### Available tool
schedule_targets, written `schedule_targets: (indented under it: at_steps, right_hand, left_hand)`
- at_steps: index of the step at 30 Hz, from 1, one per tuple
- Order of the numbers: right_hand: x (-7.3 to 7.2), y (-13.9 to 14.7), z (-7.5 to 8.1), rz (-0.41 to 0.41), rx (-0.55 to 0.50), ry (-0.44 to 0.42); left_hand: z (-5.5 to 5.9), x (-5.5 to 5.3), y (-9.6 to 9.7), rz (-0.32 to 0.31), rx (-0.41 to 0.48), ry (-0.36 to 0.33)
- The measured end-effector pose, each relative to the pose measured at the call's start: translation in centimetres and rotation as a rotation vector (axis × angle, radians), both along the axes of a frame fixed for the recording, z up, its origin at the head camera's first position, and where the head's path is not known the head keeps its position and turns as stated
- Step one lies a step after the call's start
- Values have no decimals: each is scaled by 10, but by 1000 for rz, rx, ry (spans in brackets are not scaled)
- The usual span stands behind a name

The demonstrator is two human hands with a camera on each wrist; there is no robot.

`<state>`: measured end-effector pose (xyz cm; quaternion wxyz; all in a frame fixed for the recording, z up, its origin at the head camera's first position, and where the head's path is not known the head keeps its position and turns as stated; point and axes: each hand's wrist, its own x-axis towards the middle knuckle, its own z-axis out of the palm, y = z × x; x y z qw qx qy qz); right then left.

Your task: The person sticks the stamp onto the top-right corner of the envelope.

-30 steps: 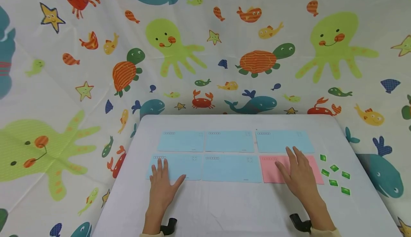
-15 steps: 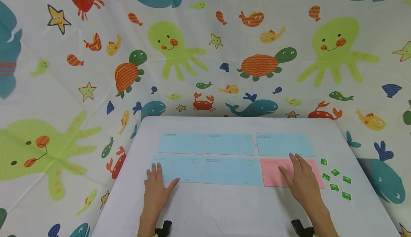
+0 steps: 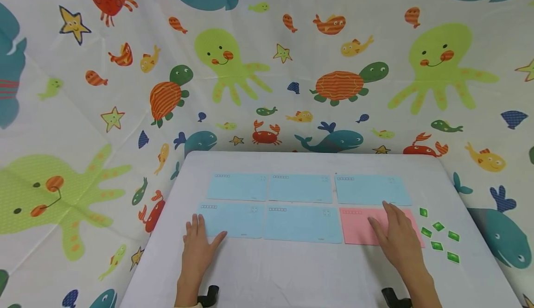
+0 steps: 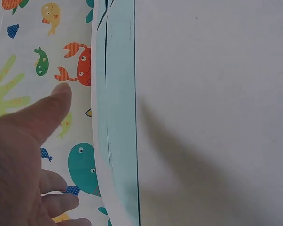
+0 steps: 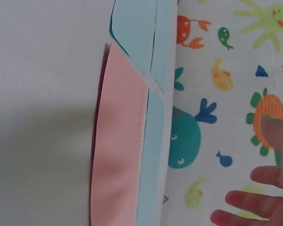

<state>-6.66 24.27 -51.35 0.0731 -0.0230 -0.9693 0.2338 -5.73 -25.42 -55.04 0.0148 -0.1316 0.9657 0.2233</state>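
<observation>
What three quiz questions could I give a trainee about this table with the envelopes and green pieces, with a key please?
1. How many green pieces lie on the table?
2. True or false: the left hand is holding a green piece.
3. Among the blue envelopes, where does the pink envelope lie, as the person sees it?
A) left end of the nearer row
B) middle of the farther row
C) right end of the nearer row

Key:
1. Six.
2. False; it holds nothing, and the pieces lie to the right of the right hand.
3. C.
</observation>
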Motion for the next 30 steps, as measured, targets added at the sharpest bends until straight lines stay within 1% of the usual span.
schedule_targets:
  at_steps: [2, 10, 13, 19, 30]
  right_hand:
    - [1, 2, 0, -8, -1, 3]
    - [2, 7, -4, -39, 1, 31]
    - [2, 8, -6, -49, 12, 38]
    - [3, 10, -8, -62, 22, 46]
    - [3, 15, -11, -82, 7, 26]
  left_hand:
    - [-1, -1, -1, 4, 0, -5]
    - [-3, -5, -9, 19, 24, -65]
    - [-4, -6, -12, 24, 15, -70]
    - [-6, -6, -17, 43, 30, -63]
    - [-15, -9, -25, 82, 43, -118]
